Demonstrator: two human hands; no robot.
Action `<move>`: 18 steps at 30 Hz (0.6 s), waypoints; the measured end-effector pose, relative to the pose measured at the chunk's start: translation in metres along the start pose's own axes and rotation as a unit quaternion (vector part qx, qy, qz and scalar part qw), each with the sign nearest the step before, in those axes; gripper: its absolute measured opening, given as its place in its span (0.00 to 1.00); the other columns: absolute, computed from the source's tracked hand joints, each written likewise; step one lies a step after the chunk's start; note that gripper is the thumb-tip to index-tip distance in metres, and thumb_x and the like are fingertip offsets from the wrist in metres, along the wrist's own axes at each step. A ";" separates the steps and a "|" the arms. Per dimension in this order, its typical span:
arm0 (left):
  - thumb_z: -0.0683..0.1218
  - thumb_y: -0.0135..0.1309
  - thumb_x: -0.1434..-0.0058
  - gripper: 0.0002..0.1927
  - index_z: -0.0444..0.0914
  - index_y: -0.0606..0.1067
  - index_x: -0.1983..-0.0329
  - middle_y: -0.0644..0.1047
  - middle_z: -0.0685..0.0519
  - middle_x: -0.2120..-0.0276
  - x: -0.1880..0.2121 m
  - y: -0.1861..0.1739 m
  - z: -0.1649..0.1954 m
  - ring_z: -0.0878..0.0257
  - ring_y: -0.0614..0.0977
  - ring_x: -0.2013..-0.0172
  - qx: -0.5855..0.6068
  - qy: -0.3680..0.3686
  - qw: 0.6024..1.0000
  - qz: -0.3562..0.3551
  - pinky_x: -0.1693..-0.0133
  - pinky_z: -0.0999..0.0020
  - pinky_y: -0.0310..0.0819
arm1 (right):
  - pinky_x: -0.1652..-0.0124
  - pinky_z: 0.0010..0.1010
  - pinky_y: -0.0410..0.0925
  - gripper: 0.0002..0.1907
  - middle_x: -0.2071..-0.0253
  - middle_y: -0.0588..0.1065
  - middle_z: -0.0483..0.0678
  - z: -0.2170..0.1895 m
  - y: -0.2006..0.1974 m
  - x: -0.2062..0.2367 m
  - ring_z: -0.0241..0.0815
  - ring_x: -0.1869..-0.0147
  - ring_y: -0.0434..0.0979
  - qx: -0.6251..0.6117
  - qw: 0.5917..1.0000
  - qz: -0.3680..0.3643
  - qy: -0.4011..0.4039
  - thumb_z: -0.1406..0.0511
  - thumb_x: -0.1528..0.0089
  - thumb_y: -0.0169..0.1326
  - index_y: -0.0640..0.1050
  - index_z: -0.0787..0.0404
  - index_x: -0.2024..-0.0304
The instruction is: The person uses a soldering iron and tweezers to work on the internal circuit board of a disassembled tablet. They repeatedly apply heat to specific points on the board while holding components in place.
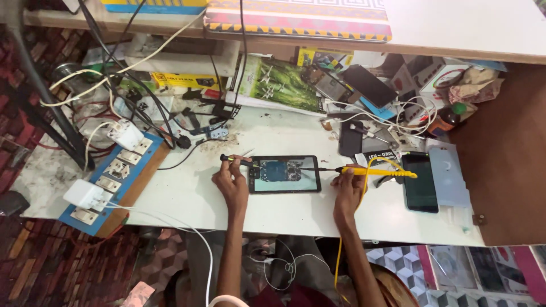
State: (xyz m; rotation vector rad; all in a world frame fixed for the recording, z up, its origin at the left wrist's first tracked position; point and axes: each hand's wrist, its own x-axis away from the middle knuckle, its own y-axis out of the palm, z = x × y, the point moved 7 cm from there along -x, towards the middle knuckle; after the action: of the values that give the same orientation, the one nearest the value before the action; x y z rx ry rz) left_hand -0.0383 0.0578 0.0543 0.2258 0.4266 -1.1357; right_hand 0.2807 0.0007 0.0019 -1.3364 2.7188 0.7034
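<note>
Right grip: closed on a yellow-handled soldering iron, held level, its thin dark tip reaching left over the right edge of the opened phone. A yellow cord runs from the handle back over the wrist and drops off the near edge of the counter.

Left grip: closed around a dark-handled tool, its point resting at the upper left corner of the opened phone. Whether it is a screwdriver or tweezers cannot be told.

The opened phone lies flat near the middle of the counter, close to the near edge, between both hands, back cover off, blue circuit board exposed in the upper half.

Surroundings: a black phone lies face up towards the right edge, just beside the iron's handle end, with a pale blue panel at its right. A dark phone back lies behind the iron, among white cables. Along the far edge: a green printed box, further phones and small cartons, crowded. At the left edge, a blue switchboard carries white chargers, with black and white leads trailing across the far left corner. A white cable hangs over the near edge beside the left forearm.

Nothing lies between either hand and the opened phone.
</note>
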 end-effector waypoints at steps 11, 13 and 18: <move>0.42 0.46 0.29 0.11 0.33 0.77 0.63 0.84 0.51 0.72 -0.002 -0.001 0.006 0.68 0.69 0.85 -0.054 -0.025 0.998 -0.007 0.79 0.68 0.60 | 0.72 0.25 0.68 0.11 0.69 0.68 0.43 -0.057 0.020 0.013 0.29 0.70 0.68 -0.043 0.990 0.103 -0.084 0.64 0.27 0.51 0.72 0.64 0.46; 0.41 0.46 0.29 0.10 0.33 0.77 0.63 0.84 0.51 0.73 -0.002 -0.001 0.007 0.67 0.69 0.86 -0.048 -0.030 0.998 -0.008 0.80 0.68 0.59 | 0.72 0.25 0.68 0.11 0.67 0.69 0.44 -0.075 0.027 0.020 0.28 0.70 0.69 -0.004 0.985 0.097 -0.144 0.65 0.29 0.54 0.71 0.64 0.48; 0.41 0.47 0.29 0.09 0.34 0.77 0.63 0.84 0.52 0.72 -0.002 0.000 0.010 0.69 0.70 0.85 -0.031 -0.014 0.999 0.001 0.79 0.68 0.60 | 0.73 0.23 0.61 0.16 0.69 0.68 0.46 -0.104 0.029 0.036 0.31 0.75 0.66 0.183 0.939 0.104 -0.274 0.67 0.33 0.63 0.69 0.66 0.55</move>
State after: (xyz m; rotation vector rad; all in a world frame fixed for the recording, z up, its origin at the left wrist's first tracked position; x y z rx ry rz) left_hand -0.0372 0.0557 0.0642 0.1562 0.4353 -1.1203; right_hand 0.2529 -0.0532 0.0980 -0.6551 2.3832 0.4525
